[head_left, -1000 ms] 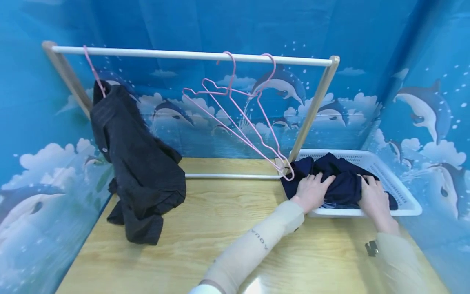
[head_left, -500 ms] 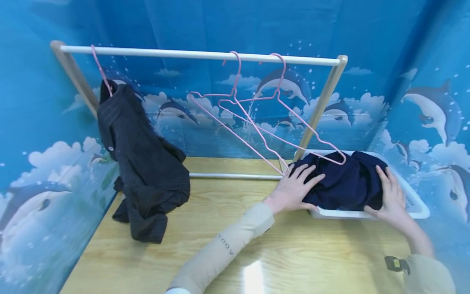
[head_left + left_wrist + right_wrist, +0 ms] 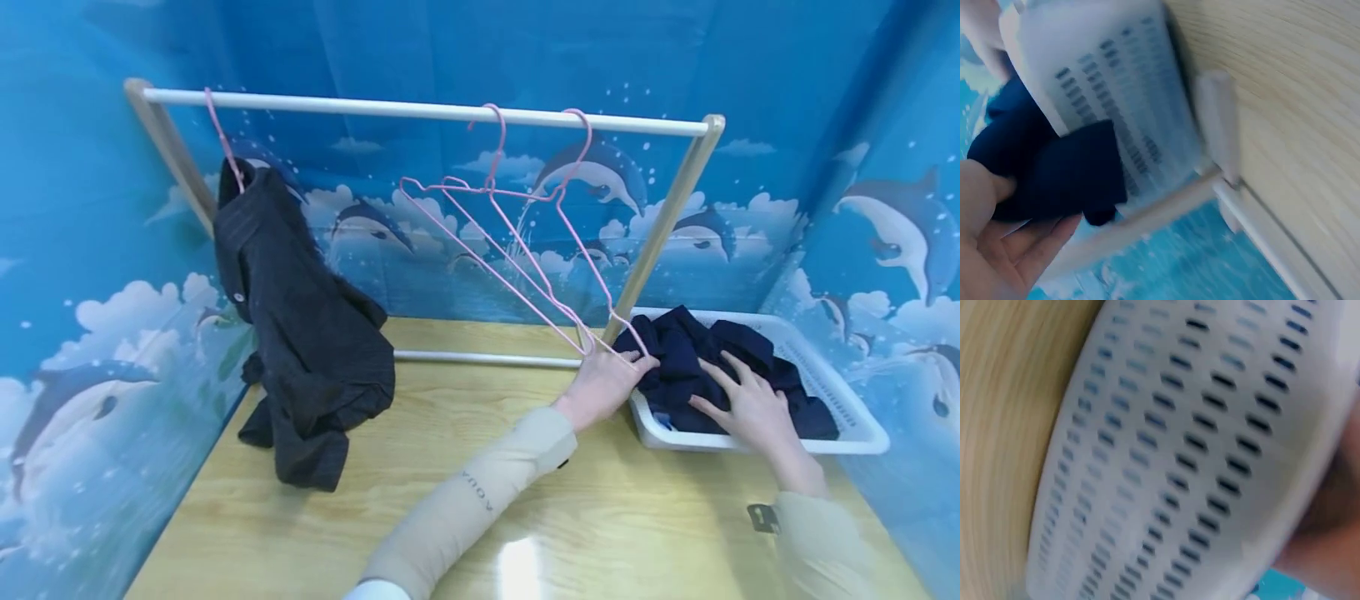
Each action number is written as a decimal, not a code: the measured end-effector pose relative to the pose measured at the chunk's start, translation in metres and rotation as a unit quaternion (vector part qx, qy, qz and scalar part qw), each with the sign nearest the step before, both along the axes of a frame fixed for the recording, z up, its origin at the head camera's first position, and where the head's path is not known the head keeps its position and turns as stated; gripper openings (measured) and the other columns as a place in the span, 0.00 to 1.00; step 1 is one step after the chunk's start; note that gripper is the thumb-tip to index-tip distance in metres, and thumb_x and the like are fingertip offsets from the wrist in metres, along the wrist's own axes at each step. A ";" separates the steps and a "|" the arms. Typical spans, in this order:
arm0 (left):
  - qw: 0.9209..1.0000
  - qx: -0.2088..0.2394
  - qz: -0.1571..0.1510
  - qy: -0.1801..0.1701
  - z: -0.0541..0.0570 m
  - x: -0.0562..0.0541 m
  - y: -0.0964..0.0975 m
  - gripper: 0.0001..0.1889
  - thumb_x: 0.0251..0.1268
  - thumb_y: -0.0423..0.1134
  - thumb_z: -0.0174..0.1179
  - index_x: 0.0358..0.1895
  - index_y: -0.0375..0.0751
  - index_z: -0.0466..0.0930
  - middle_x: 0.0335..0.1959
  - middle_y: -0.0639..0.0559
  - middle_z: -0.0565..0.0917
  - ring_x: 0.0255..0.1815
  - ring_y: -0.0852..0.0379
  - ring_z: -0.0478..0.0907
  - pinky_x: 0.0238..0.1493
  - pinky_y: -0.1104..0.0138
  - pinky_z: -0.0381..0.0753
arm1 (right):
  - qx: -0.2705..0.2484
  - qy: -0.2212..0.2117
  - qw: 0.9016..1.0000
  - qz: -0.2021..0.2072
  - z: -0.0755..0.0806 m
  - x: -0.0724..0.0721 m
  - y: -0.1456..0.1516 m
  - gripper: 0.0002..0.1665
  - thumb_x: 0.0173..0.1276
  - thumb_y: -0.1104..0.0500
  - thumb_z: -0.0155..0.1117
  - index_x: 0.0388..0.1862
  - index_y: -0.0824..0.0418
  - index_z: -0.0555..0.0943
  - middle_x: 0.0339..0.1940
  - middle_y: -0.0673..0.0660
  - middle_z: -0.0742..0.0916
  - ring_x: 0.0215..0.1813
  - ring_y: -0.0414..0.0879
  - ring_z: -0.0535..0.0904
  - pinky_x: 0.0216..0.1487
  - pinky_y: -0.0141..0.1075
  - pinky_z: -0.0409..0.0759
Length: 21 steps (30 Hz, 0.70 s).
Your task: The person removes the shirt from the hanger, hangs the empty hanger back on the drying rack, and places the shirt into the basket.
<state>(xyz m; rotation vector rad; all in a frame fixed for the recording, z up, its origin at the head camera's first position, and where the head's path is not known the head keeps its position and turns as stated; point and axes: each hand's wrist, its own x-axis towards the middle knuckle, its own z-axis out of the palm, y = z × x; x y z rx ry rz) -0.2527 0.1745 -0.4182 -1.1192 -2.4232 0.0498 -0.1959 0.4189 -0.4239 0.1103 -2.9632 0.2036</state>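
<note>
A dark navy garment (image 3: 686, 367) lies bunched in a white plastic basket (image 3: 862, 433) at the right. My left hand (image 3: 606, 383) is at the basket's left end, beside the lower corners of two pink hangers (image 3: 577, 242). In the left wrist view, thumb and fingers of the left hand (image 3: 1004, 237) pinch a folded edge of the navy cloth (image 3: 1066, 169) over the basket wall (image 3: 1116, 81). With fingers spread, my right hand (image 3: 757, 412) rests on the cloth near the basket's front. The right wrist view mostly holds the slotted basket side (image 3: 1191, 444).
A rack with a white rail (image 3: 420, 108) and wooden posts (image 3: 667, 225) stands across the table (image 3: 465, 450). At its left, a black buttoned garment (image 3: 300, 308) hangs from a pink hanger (image 3: 222, 137). The right post's foot stands close to the basket.
Both hands were in the cloth, then spread apart toward the basket's ends. Now the right hand is back over the cloth and the left pinches its edge. The right-hand empty hanger has swung.
</note>
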 end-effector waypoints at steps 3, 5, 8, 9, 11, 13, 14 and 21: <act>1.000 0.025 -0.010 -0.002 0.000 0.011 0.015 0.19 0.75 0.39 0.56 0.64 0.62 0.76 0.55 0.62 0.86 0.44 0.63 0.86 0.40 0.67 0.84 | 0.018 -0.031 0.999 -0.013 -0.005 -0.006 -0.005 0.43 0.67 0.45 0.70 0.72 0.67 0.70 0.75 0.74 0.63 0.65 0.83 0.61 0.54 0.81 0.59; 1.000 0.020 -0.020 -0.004 -0.003 0.018 0.027 0.15 0.77 0.41 0.52 0.61 0.60 0.77 0.54 0.61 0.86 0.42 0.63 0.86 0.35 0.70 0.83 | 0.027 -0.041 0.999 -0.018 -0.006 -0.008 -0.009 0.41 0.65 0.49 0.72 0.71 0.69 0.71 0.74 0.73 0.65 0.65 0.81 0.61 0.53 0.81 0.60; 1.000 -0.007 -0.024 0.014 -0.010 0.028 0.040 0.10 0.76 0.45 0.54 0.53 0.59 0.80 0.46 0.62 0.87 0.39 0.66 0.84 0.33 0.73 0.80 | 0.038 -0.045 0.998 -0.022 -0.008 -0.010 -0.015 0.39 0.64 0.52 0.73 0.69 0.68 0.73 0.73 0.72 0.66 0.66 0.80 0.61 0.53 0.80 0.60; 0.999 -0.018 -0.019 0.018 -0.012 0.030 0.043 0.08 0.76 0.47 0.54 0.51 0.59 0.81 0.43 0.63 0.87 0.38 0.66 0.83 0.35 0.73 0.79 | 0.038 -0.044 0.998 -0.023 -0.009 -0.010 -0.017 0.38 0.64 0.53 0.73 0.69 0.68 0.73 0.73 0.72 0.66 0.66 0.80 0.61 0.53 0.81 0.60; 0.999 -0.038 0.001 0.002 -0.015 0.033 0.048 0.09 0.75 0.51 0.53 0.47 0.59 0.82 0.40 0.62 0.86 0.39 0.65 0.83 0.41 0.71 0.78 | 0.032 -0.043 0.998 -0.025 -0.012 -0.010 -0.018 0.37 0.64 0.54 0.71 0.70 0.66 0.73 0.73 0.72 0.66 0.66 0.80 0.60 0.54 0.81 0.58; 0.997 -0.054 0.024 -0.038 -0.016 0.034 0.052 0.14 0.76 0.55 0.48 0.46 0.59 0.83 0.41 0.62 0.86 0.43 0.65 0.82 0.51 0.67 0.75 | 0.019 -0.042 0.999 -0.024 -0.015 -0.010 -0.018 0.37 0.65 0.54 0.70 0.71 0.63 0.72 0.74 0.72 0.64 0.67 0.80 0.58 0.54 0.82 0.56; 0.995 -0.061 0.035 -0.067 -0.016 0.034 0.053 0.17 0.76 0.57 0.46 0.47 0.60 0.84 0.44 0.62 0.87 0.47 0.64 0.81 0.56 0.64 0.72 | 0.011 -0.042 0.999 -0.022 -0.016 -0.010 -0.018 0.36 0.66 0.53 0.69 0.71 0.61 0.72 0.75 0.72 0.63 0.67 0.80 0.57 0.54 0.82 0.54; 0.975 -0.095 0.064 -0.188 -0.015 0.030 0.059 0.28 0.75 0.66 0.35 0.58 0.66 0.83 0.58 0.66 0.82 0.64 0.64 0.71 0.75 0.60 0.54 | -0.011 -0.027 0.999 -0.016 -0.022 -0.010 -0.013 0.33 0.71 0.45 0.62 0.73 0.53 0.71 0.78 0.70 0.60 0.69 0.79 0.54 0.54 0.83 0.49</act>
